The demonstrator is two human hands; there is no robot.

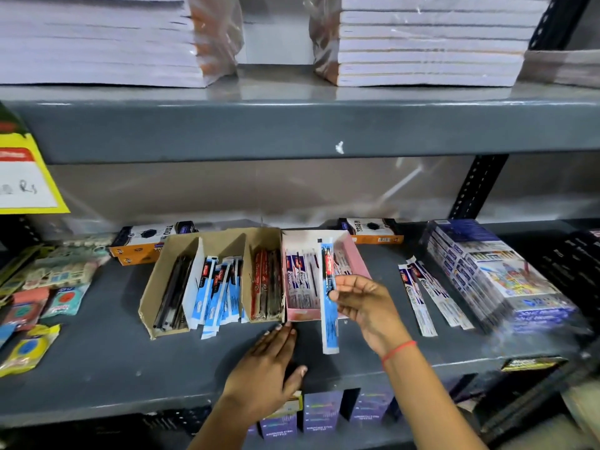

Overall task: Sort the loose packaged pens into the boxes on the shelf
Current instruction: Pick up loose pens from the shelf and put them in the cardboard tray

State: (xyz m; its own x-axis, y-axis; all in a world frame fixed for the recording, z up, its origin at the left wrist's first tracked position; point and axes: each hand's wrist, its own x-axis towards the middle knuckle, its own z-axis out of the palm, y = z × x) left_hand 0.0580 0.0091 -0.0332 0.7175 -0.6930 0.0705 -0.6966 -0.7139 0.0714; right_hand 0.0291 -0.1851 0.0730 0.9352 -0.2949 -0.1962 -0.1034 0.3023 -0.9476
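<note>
Blue-and-white flat packaged pen (329,306) with a red band, pale pink open cardboard box (357,254), plain brown divided cardboard box (152,287), dark grey metal shelf (113,368).

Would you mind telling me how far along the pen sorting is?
Mostly done: the cardboard box holds black, blue and red packs in separate sections, and the pink box has white ones. The right hand holds a blue packaged pen; the left hand rests on the shelf. A few loose white packs remain.

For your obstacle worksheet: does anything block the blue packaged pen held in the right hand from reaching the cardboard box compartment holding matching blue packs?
Nothing visible does. The blue packaged pen in the right hand is held over the pink box; the brown cardboard box's blue-pack compartment lies open-topped to its left.
</note>
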